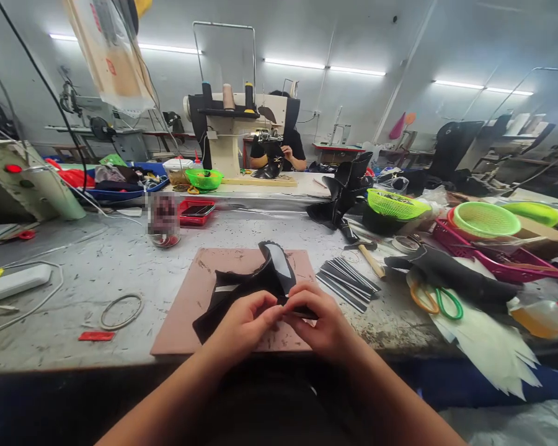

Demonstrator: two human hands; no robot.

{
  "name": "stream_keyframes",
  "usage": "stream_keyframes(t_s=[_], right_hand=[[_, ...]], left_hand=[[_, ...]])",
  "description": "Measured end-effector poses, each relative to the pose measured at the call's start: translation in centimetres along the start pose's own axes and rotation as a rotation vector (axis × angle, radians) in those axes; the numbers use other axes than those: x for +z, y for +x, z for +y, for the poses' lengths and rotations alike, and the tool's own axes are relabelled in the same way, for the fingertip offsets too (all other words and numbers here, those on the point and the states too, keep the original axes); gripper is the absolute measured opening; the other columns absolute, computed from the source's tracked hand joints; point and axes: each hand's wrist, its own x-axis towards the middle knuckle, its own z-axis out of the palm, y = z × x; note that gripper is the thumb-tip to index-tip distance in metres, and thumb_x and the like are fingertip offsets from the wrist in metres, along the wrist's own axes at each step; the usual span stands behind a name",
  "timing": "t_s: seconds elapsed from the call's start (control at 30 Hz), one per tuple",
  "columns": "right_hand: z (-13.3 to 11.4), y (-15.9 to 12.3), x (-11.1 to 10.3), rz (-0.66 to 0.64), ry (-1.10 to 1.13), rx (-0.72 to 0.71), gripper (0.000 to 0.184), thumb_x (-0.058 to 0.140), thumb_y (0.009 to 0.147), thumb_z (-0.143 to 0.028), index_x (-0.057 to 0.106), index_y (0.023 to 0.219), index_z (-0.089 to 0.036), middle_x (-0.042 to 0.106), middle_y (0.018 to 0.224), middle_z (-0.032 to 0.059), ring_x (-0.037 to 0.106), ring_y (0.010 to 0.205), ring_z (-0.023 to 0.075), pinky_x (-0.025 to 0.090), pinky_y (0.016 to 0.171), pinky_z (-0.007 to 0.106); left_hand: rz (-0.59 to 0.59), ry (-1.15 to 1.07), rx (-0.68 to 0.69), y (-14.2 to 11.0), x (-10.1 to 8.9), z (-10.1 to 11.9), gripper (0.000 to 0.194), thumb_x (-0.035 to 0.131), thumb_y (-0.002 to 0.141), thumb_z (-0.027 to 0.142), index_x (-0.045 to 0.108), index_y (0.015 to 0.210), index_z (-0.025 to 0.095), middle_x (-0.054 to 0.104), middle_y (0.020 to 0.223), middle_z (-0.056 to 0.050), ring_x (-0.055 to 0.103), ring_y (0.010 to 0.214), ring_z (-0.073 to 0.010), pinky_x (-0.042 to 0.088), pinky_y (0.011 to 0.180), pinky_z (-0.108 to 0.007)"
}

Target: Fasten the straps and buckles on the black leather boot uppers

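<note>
A black shoe upper (242, 288) with a pale grey patch on its upright curved part lies on a pinkish board (186, 310). My left hand (251, 319) pinches the near edge of this piece between thumb and fingers. Close against it, my right hand (320, 316) has its fingers curled and grips the same edge, with a dark part of the upper showing under them. The fingertips of both hands nearly meet, and what exactly lies between them is hidden. Just right of the board rests a fan of black and white strips (348, 282).
A hammer (372, 260), stacked black uppers (341, 192) and green baskets (395, 204) stand right. Scissors (437, 303) lie on pale sheets. Left are a wire ring (121, 311), a blurred jar (164, 238) and a red tray (196, 212). A person works at a sewing machine (227, 136) opposite.
</note>
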Motion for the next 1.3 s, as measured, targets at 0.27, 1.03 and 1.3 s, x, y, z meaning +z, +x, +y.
stream_keyframes(t_s=[0.27,1.03,1.3], right_hand=[[-0.9,-1.1,1.9,0.090,-0.311,-0.119,0.012,0.053,0.079,-0.011,0.060,0.078,-0.021,0.058,0.093,0.0068,0.055,0.082,0.0182,0.047,0.071,0.034],[-1.4,-1.4,2.5,-0.014,-0.041,0.163,0.011,0.052,0.076,-0.010,0.053,0.071,-0.020,0.056,0.100,0.0067,0.055,0.094,0.0194,0.046,0.081,0.035],[0.2,-3.4,1.4,0.217,0.890,0.367,0.018,0.054,0.081,-0.039,0.041,0.081,-0.026,0.040,0.051,-0.0073,0.048,0.045,0.0113,0.052,0.056,0.030]], left_hand=[[0.107,-0.247,-0.117,-0.6,0.9,-0.8,0.034,0.054,0.069,0.045,0.052,0.055,0.014,0.040,0.049,0.004,0.032,0.047,-0.0076,0.024,0.045,-0.020],[0.111,-0.456,-0.173,-1.2,1.6,-1.9,0.035,0.056,0.069,0.043,0.048,0.052,0.014,0.040,0.046,0.004,0.034,0.045,-0.0069,0.027,0.044,-0.019],[0.130,-0.321,-0.126,-3.6,-2.7,-3.4,0.032,0.055,0.069,0.038,0.039,0.052,0.017,0.051,0.060,0.001,0.046,0.051,-0.0095,0.039,0.048,-0.021]])
